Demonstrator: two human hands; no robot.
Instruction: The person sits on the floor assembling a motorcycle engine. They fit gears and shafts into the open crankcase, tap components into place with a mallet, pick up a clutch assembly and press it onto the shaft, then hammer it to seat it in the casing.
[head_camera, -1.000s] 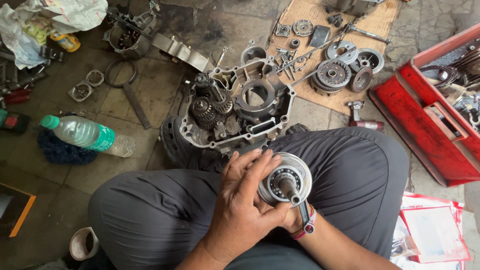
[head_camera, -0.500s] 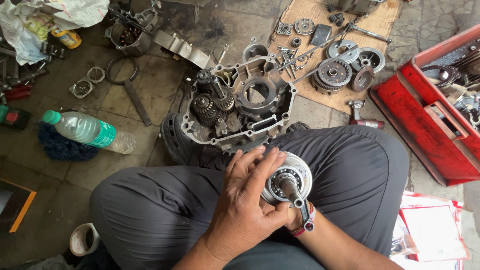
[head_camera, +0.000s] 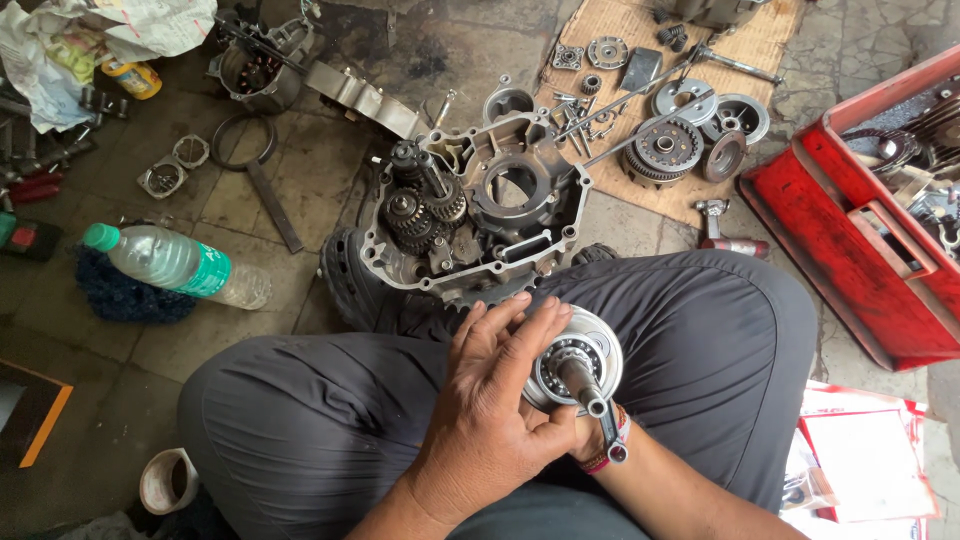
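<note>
Left hand (head_camera: 490, 410) over the lap, fingers spread wide and laid flat across the left rim of a round metal bearing part (head_camera: 578, 362), thumb pressing at its lower edge. Right hand (head_camera: 585, 440) mostly hidden under the part and under the left hand; only a wrist with a red thread band visible, so impossible to tell how far its fingers are closed, though seemingly supporting the part from below. From the centre of the part, 1 short shaft (head_camera: 590, 390) pointing up toward the camera, ring of bearing balls around it.

Just beyond the hands, on the floor against the knees: open engine case (head_camera: 480, 215) with several gears on its left side (all oily and dark). Further ahead and to the right of the hands, cardboard sheet (head_camera: 640, 190) with clutch discs and small parts. Far right of the hands, red tool tray (head_camera: 860, 270). Far left of the hands, plastic water bottle (head_camera: 175, 265) lying on a blue cloth.
</note>
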